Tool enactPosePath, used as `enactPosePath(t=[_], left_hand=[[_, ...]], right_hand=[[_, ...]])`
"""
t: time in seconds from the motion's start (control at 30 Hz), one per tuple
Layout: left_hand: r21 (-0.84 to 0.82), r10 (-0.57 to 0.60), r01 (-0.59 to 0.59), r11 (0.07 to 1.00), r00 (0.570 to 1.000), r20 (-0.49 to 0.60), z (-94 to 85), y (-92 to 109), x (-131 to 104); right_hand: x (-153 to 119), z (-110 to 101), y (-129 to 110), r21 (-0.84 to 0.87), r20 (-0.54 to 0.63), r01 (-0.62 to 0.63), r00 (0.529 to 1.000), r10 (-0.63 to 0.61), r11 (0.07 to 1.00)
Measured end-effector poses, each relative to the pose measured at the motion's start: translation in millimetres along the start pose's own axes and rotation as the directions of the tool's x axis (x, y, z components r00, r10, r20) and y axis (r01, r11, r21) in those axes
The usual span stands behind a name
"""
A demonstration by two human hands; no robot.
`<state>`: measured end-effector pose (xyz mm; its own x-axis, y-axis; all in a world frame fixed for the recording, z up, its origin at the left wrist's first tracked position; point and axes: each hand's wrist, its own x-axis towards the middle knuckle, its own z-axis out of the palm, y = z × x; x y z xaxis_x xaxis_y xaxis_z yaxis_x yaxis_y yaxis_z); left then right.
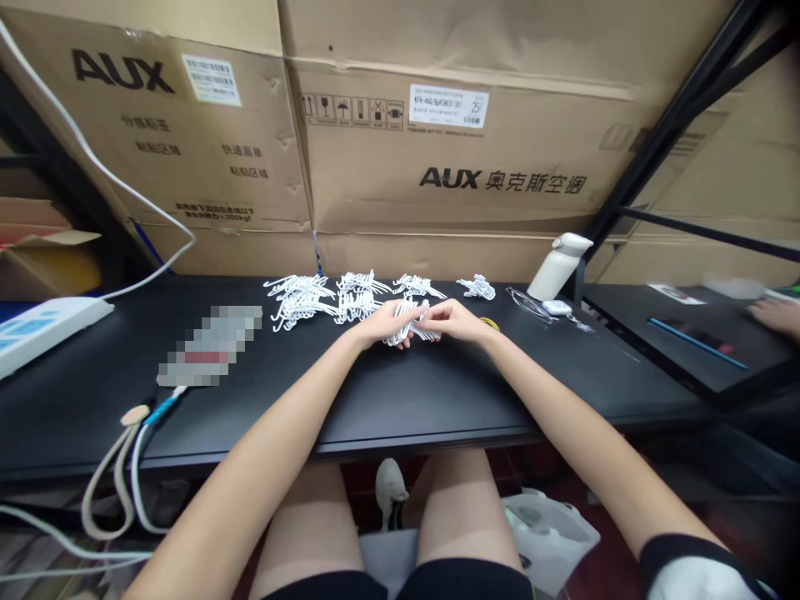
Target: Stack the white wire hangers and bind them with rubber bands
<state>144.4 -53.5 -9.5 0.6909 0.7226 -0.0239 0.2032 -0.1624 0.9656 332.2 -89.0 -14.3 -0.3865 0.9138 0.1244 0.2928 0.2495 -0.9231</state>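
Rising behind everything, cardboard (375,167) printed with AUX is seen across the whole back, and in front of it the black table (375,400) is spread wide. Over its near edge the left arm (293,408) and right arm (562,408) are stretched forward, elbows well apart, forearms angled inward to the middle. At far left a white power strip (50,329) is placed; at right rear a white bottle (556,271) is stood. And there, near the back, the left hand (386,323) and right hand (459,321) are held close together, wrists bent inward. Behind and to their left, groups of white hooks (300,310) are arranged in two rows. Between the hands, just above the table, a small white bundle (405,333) is clasped by the left, fingers curled beneath; at its right end the right's fingertips are drawn together, though whether one piece is pinched cannot be told.
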Motion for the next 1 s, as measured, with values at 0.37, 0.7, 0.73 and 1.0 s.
enactPosePath(t=[0.37, 0.7, 0.73, 1.0], left_hand=[[-0.03, 0.047, -0.049, 0.998, 0.996, -0.075, -4.0, 0.9, 1.8], [-0.019, -0.008, 0.006, 1.0, 0.993, -0.121, -5.2, -0.8, 1.0], [-0.016, -0.007, 0.005, 1.0, 0.993, -0.12, -5.2, -0.3, 0.6], [-0.003, -0.009, 0.009, 1.0, 0.993, -0.116, -5.1, 0.1, 0.2]], right_hand=[[3.8, -3.7, -0.1, -0.058, -0.256, -0.039, 0.967, 0.023, 0.998], [7.1, -36.3, 32.7, -0.271, -0.483, -0.173, 0.875, 0.021, 0.947], [8.1, -34.3, 35.6, -0.308, -0.446, -0.169, 0.895, 0.016, 0.936], [14.4, -27.9, 46.0, -0.408, -0.332, -0.115, 0.943, -0.03, 0.905]])
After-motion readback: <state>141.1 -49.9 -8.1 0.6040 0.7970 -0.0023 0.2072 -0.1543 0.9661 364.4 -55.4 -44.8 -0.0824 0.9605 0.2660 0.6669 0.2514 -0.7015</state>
